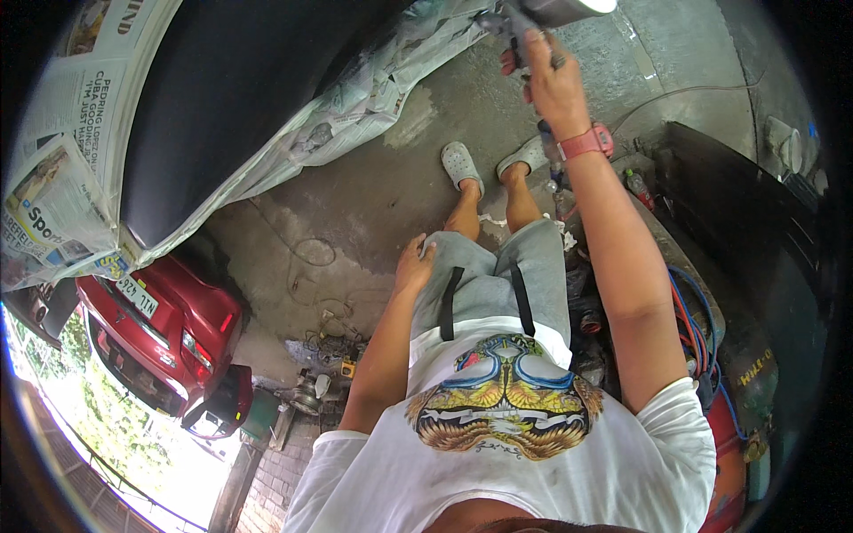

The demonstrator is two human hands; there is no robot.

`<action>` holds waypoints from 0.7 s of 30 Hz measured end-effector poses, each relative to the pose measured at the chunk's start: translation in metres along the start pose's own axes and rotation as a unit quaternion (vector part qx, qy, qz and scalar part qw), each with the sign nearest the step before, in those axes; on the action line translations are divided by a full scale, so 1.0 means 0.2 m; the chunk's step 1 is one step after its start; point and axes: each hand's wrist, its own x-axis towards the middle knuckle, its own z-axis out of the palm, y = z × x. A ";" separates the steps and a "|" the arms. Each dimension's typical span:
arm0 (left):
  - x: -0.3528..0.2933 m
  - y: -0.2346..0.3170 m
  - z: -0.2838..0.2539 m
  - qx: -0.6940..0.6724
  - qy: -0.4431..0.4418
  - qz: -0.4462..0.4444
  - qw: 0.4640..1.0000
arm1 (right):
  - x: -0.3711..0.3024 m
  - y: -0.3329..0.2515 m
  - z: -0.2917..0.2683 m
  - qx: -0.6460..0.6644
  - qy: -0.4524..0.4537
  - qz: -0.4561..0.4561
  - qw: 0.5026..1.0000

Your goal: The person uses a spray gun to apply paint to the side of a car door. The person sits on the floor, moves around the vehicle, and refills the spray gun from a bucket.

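At the top, my right hand (pixel 555 89) is wrapped round a paint spray gun (pixel 514 28); a pale-rimmed cup (pixel 569 9) sits at it, cut off by the frame's edge. Left of the gun is a glossy black vehicle panel (pixel 240 98), its border masked with newspaper (pixel 360 111). The gun's nozzle end is close to the paper edge, with a gap I cannot judge. My left hand (pixel 415 265) hangs beside my left thigh, its fingers loosely apart and holding nothing.
A thin hose (pixel 680 90) crosses the concrete floor beyond my right wrist. Right of me are a plastic bottle (pixel 638 188), coiled blue and red hoses (pixel 693 311) and a dark panel (pixel 737 178). A red car (pixel 164 324) stands at the left; clutter (pixel 324 346) lies nearby.
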 end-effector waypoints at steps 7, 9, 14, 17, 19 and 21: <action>-0.04 0.09 0.01 0.016 -0.014 -0.020 1.000 | 0.28 -0.07 -0.36 -0.025 0.097 0.015 0.995; -0.06 0.13 0.01 0.014 -0.009 -0.020 1.000 | 0.33 -0.06 -0.42 -0.048 0.147 0.036 0.987; -0.07 0.22 0.01 0.002 -0.005 -0.029 1.000 | 0.29 -0.21 -0.44 -0.033 0.110 -0.021 0.993; -0.10 0.33 0.00 0.011 0.000 -0.030 0.999 | 0.16 -0.31 -0.38 -0.026 0.049 -0.008 0.998; -0.12 0.41 -0.04 0.002 0.015 -0.031 0.999 | 0.07 -0.32 -0.35 -0.007 -0.015 0.029 0.999; -0.10 0.49 -0.09 -0.027 0.037 -0.034 0.998 | -0.06 -0.32 -0.33 0.014 -0.068 0.047 0.996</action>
